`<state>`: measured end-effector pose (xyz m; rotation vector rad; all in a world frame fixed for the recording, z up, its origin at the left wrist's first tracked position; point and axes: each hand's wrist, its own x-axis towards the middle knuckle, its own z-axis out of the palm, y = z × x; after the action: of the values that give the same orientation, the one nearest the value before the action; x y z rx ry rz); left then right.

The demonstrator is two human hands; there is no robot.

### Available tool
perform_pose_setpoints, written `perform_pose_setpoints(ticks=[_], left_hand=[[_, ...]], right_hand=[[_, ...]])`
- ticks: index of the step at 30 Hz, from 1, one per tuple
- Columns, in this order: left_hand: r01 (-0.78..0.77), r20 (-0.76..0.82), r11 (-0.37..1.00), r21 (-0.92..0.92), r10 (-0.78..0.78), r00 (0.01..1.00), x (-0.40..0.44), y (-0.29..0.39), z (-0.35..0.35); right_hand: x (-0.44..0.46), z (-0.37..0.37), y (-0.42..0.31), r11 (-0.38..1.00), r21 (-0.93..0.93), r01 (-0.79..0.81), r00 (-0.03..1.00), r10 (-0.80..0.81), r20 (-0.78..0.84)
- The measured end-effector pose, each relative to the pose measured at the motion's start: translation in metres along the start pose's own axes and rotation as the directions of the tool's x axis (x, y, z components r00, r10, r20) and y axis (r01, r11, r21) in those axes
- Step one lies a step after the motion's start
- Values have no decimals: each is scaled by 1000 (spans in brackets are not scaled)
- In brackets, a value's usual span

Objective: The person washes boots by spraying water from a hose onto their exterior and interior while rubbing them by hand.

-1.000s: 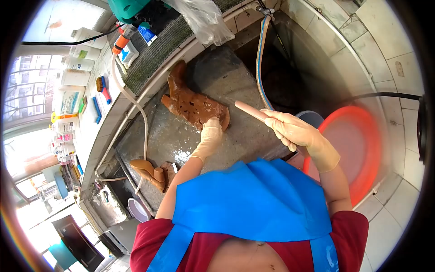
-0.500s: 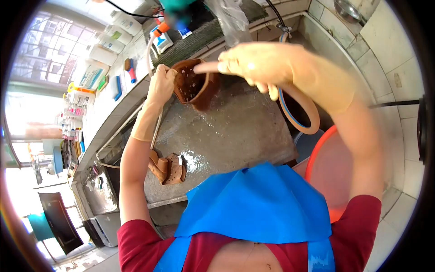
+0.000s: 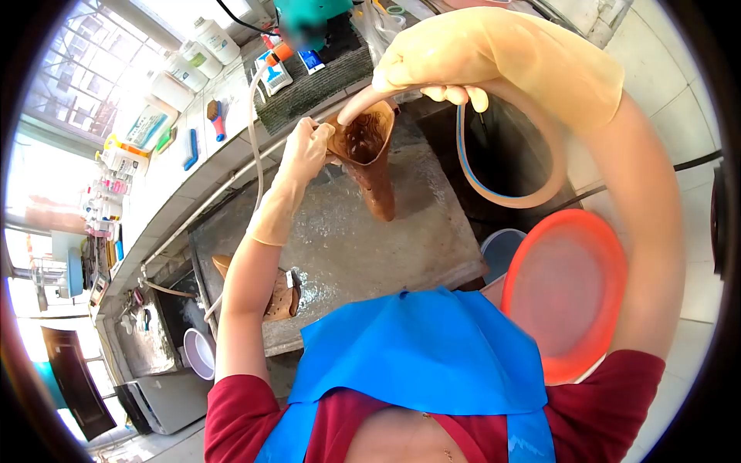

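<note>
A wet brown boot (image 3: 374,181) hangs upright over the grey stone slab (image 3: 370,255), its open top facing me. My left hand (image 3: 305,150), in a pale rubber glove, pinches the left edge of the boot's top. My right hand (image 3: 451,58), gloved too, is closed round a pinkish hose (image 3: 540,143) with a blue stripe. The hose end lies at the boot's opening, beside my left fingers. The hose loops down on the right. A second tan boot (image 3: 284,297) lies at the slab's lower left, partly hidden behind my left arm.
A red basin (image 3: 567,293) and a grey-blue bucket (image 3: 502,251) stand right of the slab. Bottles (image 3: 216,42), a brush (image 3: 215,119) and a blue brush (image 3: 191,150) are on the left ledge. A thin pale hose (image 3: 253,139) runs down the left side.
The boot came up off the slab, lifted by my left hand, and its opening turned toward me. My right hand moved up and left, bringing the hose end to the opening.
</note>
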<state>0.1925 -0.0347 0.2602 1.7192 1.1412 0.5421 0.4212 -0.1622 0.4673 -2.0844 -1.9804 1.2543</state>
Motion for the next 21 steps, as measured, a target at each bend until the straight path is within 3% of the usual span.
perform_pose_setpoints(ticks=[7, 9, 12, 14, 17, 21], left_hand=[[-9, 54, 999, -43, 11, 998, -16, -1, 1], [-91, 27, 980, 176, 88, 996, -16, -9, -3], [-62, 32, 939, 337, 54, 998, -40, 6, -4], [-90, 38, 931, 353, 82, 996, -49, 4, -3], [-62, 54, 917, 395, 45, 998, -61, 12, -2], [-136, 73, 901, 413, 115, 991, -65, 9, -6]], right_hand=[[-20, 17, 15, 997, 36, 65, 987, -59, -150], [-23, 25, 14, 998, 10, 65, 990, -63, -126], [-27, 34, 13, 994, -108, 30, 999, -27, 34], [-31, 40, 10, 994, -110, -19, 990, 34, 136], [-35, 49, 4, 994, -88, -66, 990, 76, 115], [-37, 56, 1, 994, -92, -57, 997, 61, 49]])
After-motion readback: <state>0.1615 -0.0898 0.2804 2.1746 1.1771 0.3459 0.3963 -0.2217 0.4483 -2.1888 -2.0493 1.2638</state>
